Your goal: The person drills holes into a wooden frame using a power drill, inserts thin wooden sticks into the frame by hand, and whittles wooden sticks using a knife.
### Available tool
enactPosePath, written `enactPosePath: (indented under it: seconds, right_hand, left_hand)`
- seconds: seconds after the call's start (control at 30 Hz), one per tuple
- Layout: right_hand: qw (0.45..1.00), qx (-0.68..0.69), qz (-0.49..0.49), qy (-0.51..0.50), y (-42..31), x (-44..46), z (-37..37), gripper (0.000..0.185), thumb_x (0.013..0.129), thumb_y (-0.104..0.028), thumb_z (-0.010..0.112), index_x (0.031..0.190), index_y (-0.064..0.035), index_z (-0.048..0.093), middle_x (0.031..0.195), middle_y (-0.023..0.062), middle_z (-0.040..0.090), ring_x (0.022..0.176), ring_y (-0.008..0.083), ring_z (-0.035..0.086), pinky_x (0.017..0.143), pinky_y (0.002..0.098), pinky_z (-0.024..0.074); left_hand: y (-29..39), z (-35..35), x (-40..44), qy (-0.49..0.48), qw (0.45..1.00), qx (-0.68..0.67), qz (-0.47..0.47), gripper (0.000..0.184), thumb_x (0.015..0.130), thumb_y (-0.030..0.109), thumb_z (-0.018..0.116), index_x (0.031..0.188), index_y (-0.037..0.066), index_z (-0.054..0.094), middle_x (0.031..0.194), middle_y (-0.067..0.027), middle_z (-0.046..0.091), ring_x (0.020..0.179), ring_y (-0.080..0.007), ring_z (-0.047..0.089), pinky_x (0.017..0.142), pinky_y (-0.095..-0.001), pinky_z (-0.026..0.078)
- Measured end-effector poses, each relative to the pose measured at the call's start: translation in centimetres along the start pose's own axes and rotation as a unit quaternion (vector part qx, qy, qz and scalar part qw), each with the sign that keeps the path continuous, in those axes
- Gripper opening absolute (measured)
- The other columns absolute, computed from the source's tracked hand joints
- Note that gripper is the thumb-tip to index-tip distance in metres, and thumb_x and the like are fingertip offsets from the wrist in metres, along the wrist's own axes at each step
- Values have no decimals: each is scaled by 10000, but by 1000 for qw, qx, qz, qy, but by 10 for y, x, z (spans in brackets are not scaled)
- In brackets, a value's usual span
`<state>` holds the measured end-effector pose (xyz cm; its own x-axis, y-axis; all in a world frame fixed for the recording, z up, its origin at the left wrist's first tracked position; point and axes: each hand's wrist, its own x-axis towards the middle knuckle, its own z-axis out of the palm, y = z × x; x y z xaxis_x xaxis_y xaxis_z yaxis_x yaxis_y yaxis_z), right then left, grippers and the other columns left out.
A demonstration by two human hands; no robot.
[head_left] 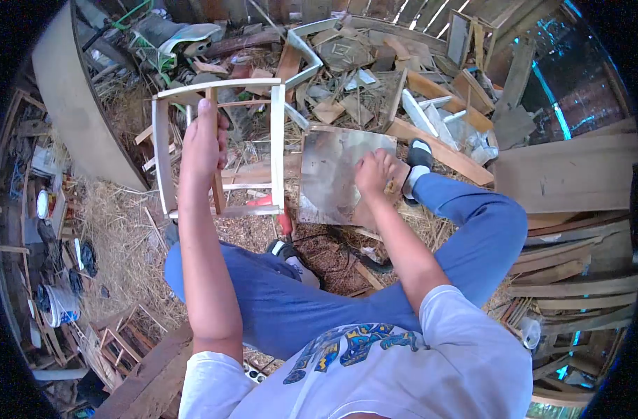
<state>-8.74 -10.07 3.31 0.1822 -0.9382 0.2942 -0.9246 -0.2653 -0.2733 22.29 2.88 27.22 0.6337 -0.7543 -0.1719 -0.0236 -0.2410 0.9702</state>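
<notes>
My left hand (204,143) is wrapped round the dark middle slat (218,190) of a pale wooden frame (278,143), thumb lying along the wood. The frame is held upright ahead of me, with thin crossbars between its sides. To the right, my right hand (375,172) is closed, its fingers curled over a worn, stained square board (327,174). Whatever those fingers hold, if anything, is hidden. Beneath the frame's lower right corner shows part of a red tool (285,223), with a black cable (347,244) close by.
Scrap boards (438,150) and broken wood pile up ahead. A large panel (81,105) leans at the left, above straw-covered ground (123,237). A white bucket (60,306) stands at far left. Stacked planks (577,279) lie at the right. My shoes flank the cable.
</notes>
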Motion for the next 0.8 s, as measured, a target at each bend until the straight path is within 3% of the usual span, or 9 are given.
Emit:
enactPosePath:
  seconds: [0.03,0.13,0.17,0.23,0.33,0.47,0.53,0.73,0.8]
  right_hand:
    - [991,-19,64,-112,4,4,-2,303,889,-187,617,1109,-6,718,1444,198,498,1346,398,419,1095,593,309]
    - [990,-115,44,-64,32,-13,44,421,924,-186,567,1247,62,671,1612,216,350,1500,398,290,1194,596,229]
    - [990,-115,42,-62,39,-18,59,421,924,-186,567,1247,62,671,1612,216,350,1500,398,290,1194,596,229]
    - [991,-126,37,-1,43,-29,76,474,937,-166,548,1310,119,617,1700,219,187,1583,398,127,1252,598,113]
    - [989,-138,56,0,28,-33,76,466,943,-156,543,1322,107,611,1707,214,161,1593,392,95,1253,606,102]
    - [987,-88,88,-103,12,-21,32,458,932,-165,589,1324,69,625,1689,213,220,1585,385,130,1246,616,111]
    - [990,-27,40,-129,16,-20,21,419,900,-201,661,1259,16,678,1657,223,289,1569,388,180,1242,619,124]
    - [999,-20,-15,40,10,-24,55,300,854,-230,697,1058,-16,747,1542,211,455,1464,393,354,1202,575,231]
    - [999,-30,-16,30,8,-19,68,329,859,-239,691,1096,-14,731,1506,198,485,1445,383,373,1195,564,254]
  left_hand:
    - [1,7,-7,-13,1000,5,1,655,1054,663,392,894,59,590,584,44,420,462,-77,389,432,-265,318]
    - [-1,20,-17,-39,999,-7,-2,670,1055,664,387,888,46,587,561,47,402,436,-82,369,420,-264,314]
    - [-3,23,-18,-50,999,16,-10,652,1049,670,396,925,63,600,608,50,426,466,-78,383,439,-259,314]
    - [-9,27,-18,-71,997,41,-11,648,1042,682,399,952,74,605,656,46,445,500,-76,399,456,-258,313]
    - [-14,32,-17,-72,996,43,-23,675,1063,650,379,887,34,594,569,45,411,442,-86,387,414,-278,322]
    - [-9,32,-24,-44,998,25,-22,664,1062,649,386,895,39,586,585,47,407,455,-81,367,421,-269,304]
    - [-11,28,-22,-50,998,8,-25,653,1069,637,369,914,39,581,595,47,399,460,-79,358,420,-268,283]
    - [-2,31,-29,-81,996,-44,-19,594,1089,557,297,949,54,580,623,45,405,470,-83,347,446,-278,287]
    - [-5,28,-26,-109,991,-73,-21,595,1095,552,290,962,55,589,627,45,402,476,-82,346,454,-271,293]
